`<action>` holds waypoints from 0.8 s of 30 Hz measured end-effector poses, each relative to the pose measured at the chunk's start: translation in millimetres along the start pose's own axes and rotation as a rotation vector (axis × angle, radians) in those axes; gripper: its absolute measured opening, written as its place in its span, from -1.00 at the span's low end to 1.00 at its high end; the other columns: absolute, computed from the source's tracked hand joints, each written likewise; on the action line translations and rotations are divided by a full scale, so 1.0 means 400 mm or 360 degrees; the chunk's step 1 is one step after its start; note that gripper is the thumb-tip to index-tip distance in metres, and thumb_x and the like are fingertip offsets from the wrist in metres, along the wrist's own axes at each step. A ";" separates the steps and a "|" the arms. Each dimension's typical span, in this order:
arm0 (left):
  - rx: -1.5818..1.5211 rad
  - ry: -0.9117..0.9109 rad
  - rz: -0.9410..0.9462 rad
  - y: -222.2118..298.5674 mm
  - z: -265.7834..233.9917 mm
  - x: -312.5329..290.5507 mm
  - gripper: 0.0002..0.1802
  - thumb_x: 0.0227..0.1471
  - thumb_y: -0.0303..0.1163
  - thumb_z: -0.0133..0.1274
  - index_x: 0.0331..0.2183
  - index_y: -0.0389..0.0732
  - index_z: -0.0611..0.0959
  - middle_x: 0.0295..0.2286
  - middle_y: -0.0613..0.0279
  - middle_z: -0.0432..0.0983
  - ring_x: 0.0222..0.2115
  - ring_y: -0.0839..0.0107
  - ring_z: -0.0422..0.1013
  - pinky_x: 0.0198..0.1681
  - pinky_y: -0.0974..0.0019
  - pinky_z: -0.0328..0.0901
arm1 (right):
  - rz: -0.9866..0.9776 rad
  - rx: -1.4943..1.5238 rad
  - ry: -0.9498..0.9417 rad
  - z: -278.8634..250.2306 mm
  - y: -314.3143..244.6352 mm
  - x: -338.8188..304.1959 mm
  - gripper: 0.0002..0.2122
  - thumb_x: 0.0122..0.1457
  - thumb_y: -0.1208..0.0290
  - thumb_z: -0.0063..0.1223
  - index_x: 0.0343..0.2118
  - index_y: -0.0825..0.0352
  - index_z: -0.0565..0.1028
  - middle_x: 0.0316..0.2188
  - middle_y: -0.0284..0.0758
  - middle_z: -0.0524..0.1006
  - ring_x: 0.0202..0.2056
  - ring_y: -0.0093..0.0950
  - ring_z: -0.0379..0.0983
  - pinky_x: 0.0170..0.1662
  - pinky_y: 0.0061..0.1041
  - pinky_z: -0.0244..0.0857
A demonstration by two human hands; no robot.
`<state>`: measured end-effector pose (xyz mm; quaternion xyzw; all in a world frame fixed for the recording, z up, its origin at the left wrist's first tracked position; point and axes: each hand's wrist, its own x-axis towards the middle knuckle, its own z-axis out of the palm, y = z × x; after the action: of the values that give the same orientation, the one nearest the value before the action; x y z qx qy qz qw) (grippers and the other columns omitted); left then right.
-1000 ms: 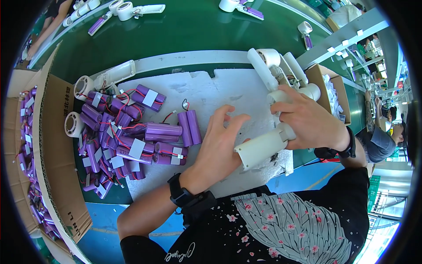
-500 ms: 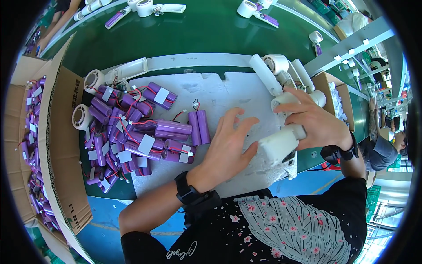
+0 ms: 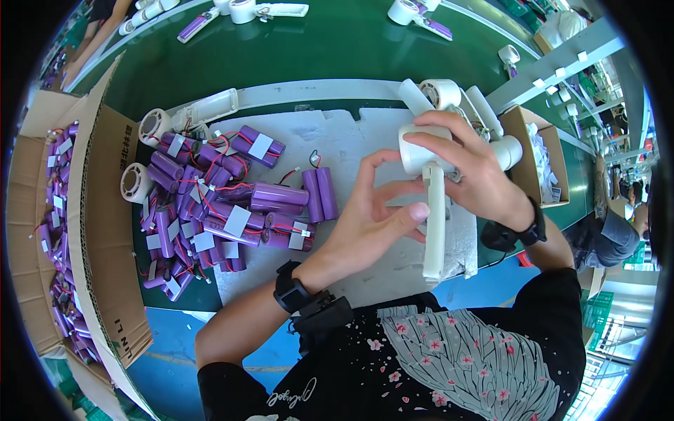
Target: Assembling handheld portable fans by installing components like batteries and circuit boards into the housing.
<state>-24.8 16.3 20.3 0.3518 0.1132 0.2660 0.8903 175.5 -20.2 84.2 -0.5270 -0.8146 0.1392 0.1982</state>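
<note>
A white handheld fan body (image 3: 434, 231) hangs with its round head (image 3: 418, 149) up and its long handle pointing down towards me. My right hand (image 3: 477, 165) grips it by the head, fingers over the top and side. My left hand (image 3: 372, 217) is cupped at the left of the handle, fingers spread and bent. Its thumb tip is at the handle's edge; whether it touches I cannot tell. Left of that hand lies a pile of purple battery packs (image 3: 277, 200) with red wires and grey pads. One pair of purple cells (image 3: 320, 195) stands nearest my left hand.
White foam board (image 3: 365, 281) covers the work area. More white fan parts (image 3: 442, 95) lie behind my right hand, others (image 3: 154, 126) behind the batteries. Cardboard boxes stand left (image 3: 112, 231) and right (image 3: 519, 133). Fan assemblies (image 3: 243, 10) sit on the green belt (image 3: 309, 52).
The fan body has risen off the board and swung from lying sideways to handle-down in my right hand. My left hand has moved slightly right, close to the handle.
</note>
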 end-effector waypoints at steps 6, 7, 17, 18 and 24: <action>0.0140 0.0109 0.0262 -0.031 -0.007 -0.001 -0.24 0.01 -0.48 0.22 0.11 -0.11 0.10 -0.09 -0.02 0.34 -0.16 0.30 0.43 -0.27 0.22 0.44 | -0.0070 -0.0020 -0.0065 0.018 -0.018 0.024 -0.39 -0.14 0.78 0.14 0.08 0.26 0.42 0.25 -0.12 0.14 0.22 -0.08 0.16 0.13 -0.28 0.24; 0.0296 0.0142 0.0347 -0.034 -0.014 -0.001 -0.22 -0.01 -0.50 0.21 0.12 -0.08 0.10 -0.08 0.02 0.34 -0.15 0.28 0.44 -0.23 0.22 0.43 | -0.0081 -0.0026 -0.0073 0.013 -0.026 0.027 -0.39 -0.14 0.78 0.14 0.08 0.26 0.42 0.25 -0.12 0.14 0.22 -0.08 0.16 0.13 -0.28 0.24; 0.1814 0.0433 0.0593 -0.037 -0.013 -0.014 -0.38 -0.19 -0.52 0.25 -0.02 -0.12 0.44 -0.16 0.06 0.33 -0.24 0.10 0.48 -0.27 0.22 0.43 | 0.0238 -0.0150 -0.0470 -0.154 0.092 0.298 -0.55 0.13 0.49 0.04 0.13 0.29 0.35 0.04 -0.21 0.46 -0.01 -0.28 0.44 0.10 -0.34 0.29; 0.1822 0.0429 0.0591 -0.037 -0.010 -0.015 -0.38 -0.19 -0.52 0.25 -0.02 -0.12 0.44 -0.16 0.06 0.33 -0.24 0.10 0.48 -0.27 0.22 0.43 | 0.0228 -0.0302 -0.0425 -0.155 0.128 0.374 -0.57 0.17 0.42 0.03 0.13 0.29 0.35 0.05 -0.21 0.45 -0.02 -0.31 0.44 0.09 -0.35 0.30; 0.1997 0.0317 0.0617 -0.040 -0.015 -0.020 -0.40 -0.18 -0.43 0.27 -0.03 -0.11 0.45 -0.19 0.07 0.33 -0.39 0.05 0.48 -0.35 0.14 0.43 | 0.0187 -0.0977 -0.0223 0.014 0.438 0.717 -0.44 0.17 0.25 0.07 0.16 0.42 0.21 0.05 -0.02 0.40 -0.01 -0.05 0.40 0.08 -0.22 0.27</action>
<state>-27.4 5.5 5.1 0.7913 0.2629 0.3363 0.4378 208.7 312.9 53.3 -0.5974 -0.7985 -0.0659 -0.0350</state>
